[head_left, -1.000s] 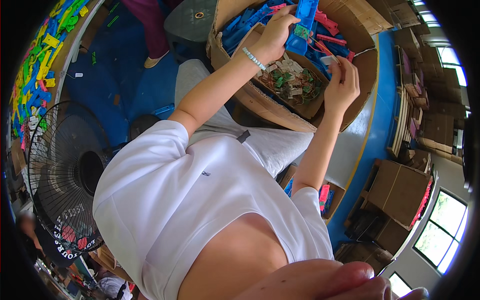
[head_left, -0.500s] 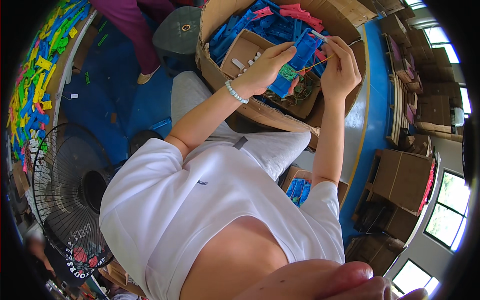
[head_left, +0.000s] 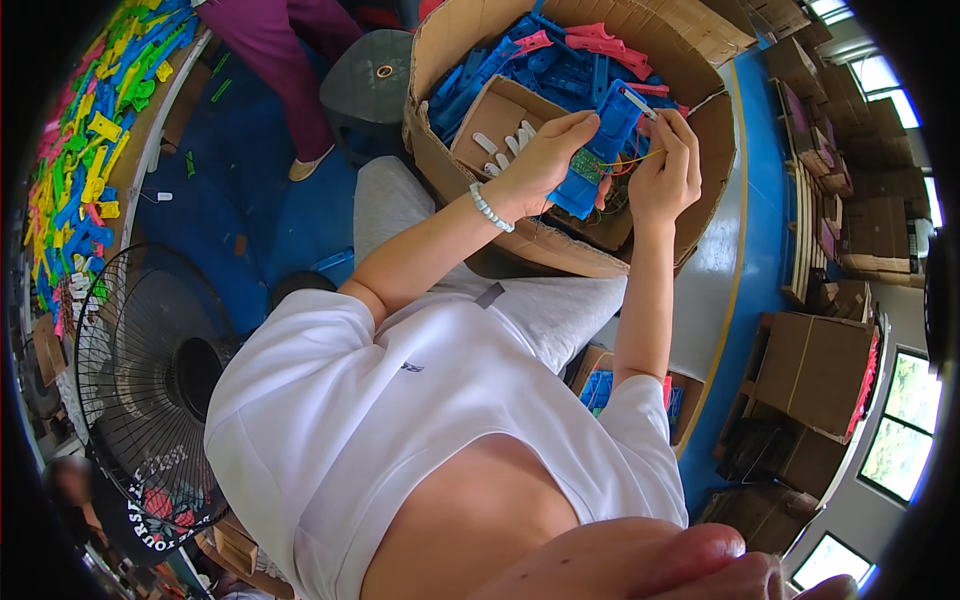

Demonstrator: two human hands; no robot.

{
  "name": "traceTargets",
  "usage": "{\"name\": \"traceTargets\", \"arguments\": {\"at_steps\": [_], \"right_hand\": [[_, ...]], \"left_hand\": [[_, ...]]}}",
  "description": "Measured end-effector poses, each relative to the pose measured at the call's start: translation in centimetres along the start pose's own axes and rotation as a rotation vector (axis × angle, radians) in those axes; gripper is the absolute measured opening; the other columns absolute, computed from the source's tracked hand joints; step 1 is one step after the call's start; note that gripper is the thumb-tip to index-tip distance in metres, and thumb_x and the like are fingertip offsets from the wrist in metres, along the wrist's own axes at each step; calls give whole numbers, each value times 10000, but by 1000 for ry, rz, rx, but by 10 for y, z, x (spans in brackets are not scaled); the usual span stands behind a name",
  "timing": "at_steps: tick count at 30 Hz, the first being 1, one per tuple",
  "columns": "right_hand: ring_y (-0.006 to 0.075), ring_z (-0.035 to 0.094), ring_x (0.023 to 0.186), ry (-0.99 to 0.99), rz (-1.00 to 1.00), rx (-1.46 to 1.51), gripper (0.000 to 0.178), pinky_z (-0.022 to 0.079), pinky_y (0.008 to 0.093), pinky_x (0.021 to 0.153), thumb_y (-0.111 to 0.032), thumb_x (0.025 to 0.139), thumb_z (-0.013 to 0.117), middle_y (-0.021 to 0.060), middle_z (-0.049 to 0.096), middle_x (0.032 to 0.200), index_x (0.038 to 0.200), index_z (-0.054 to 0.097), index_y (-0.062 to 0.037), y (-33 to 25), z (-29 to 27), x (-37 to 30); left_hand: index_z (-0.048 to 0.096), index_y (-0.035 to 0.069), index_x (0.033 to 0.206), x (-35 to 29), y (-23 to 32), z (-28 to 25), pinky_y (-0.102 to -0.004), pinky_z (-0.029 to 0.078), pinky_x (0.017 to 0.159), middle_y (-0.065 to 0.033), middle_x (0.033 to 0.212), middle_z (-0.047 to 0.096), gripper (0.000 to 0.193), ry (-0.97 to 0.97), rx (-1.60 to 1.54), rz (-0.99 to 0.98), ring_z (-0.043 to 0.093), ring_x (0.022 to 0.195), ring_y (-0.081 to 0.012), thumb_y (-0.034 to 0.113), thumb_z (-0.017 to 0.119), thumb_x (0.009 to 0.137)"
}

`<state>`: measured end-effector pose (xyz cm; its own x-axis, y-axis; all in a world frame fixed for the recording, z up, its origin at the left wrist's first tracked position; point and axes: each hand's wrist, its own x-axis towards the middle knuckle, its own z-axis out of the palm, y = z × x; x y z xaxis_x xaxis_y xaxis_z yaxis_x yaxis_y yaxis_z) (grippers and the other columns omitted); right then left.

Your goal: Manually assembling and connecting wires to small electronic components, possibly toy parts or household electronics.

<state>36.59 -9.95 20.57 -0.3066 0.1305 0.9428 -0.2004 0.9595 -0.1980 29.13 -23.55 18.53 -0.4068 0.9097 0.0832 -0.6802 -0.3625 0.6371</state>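
My left hand point(head_left: 540, 168), with a beaded bracelet at the wrist, grips a blue plastic casing point(head_left: 616, 118) over a large cardboard carton point(head_left: 428, 150). A green circuit board point(head_left: 586, 167) sits in the casing, and thin red and yellow wires point(head_left: 634, 158) run from it toward my right hand point(head_left: 667, 172). Between my right thumb and fingers is a slim white plastic piece point(head_left: 637, 102), held against the casing's upper end. Under my hands, a smaller cardboard tray point(head_left: 490, 98) holds several white oval pieces point(head_left: 486, 143). Part of that tray is hidden by my hands.
Blue and pink plastic casings point(head_left: 607, 47) fill the carton's far side. A black fan point(head_left: 150, 345) stands at my left, before a table heaped with coloured plastic parts point(head_left: 105, 125). Beyond are a grey stool point(head_left: 368, 85) and a person's purple trousers point(head_left: 275, 60). Stacked boxes point(head_left: 812, 375) line the right.
The white piece in my right hand now lies more plainly along the casing's upper end. My right hand has shifted slightly left and down. More white pieces show in the tray as the view shifts.
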Motion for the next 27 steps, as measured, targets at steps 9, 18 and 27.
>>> {"name": "traceTargets", "arguments": {"at_steps": [9,18,27], "right_hand": [[266,695,832,-71,-17,-182,161,571,321,708,115,822,619,149,686,971,944,681,30,1,-16,25],[258,648,911,-145,-120,-106,250,538,319,770,120,777,615,144,675,1014,1005,690,47,-4,-24,24],[208,649,1027,-113,512,405,334,526,314,870,114,838,586,109,677,1108,1150,661,26,-3,-6,11]], "left_hand": [[533,8,1218,-9,-2,6,-297,542,489,-96,852,639,329,-29,368,153,631,596,-156,276,442,1052],[543,7,1160,-16,11,19,-321,549,495,-115,847,630,317,-94,257,52,635,577,-183,281,420,1056],[546,11,1102,-20,20,19,-370,577,515,-157,851,648,376,-125,84,-38,664,608,-225,366,437,1042]]}}
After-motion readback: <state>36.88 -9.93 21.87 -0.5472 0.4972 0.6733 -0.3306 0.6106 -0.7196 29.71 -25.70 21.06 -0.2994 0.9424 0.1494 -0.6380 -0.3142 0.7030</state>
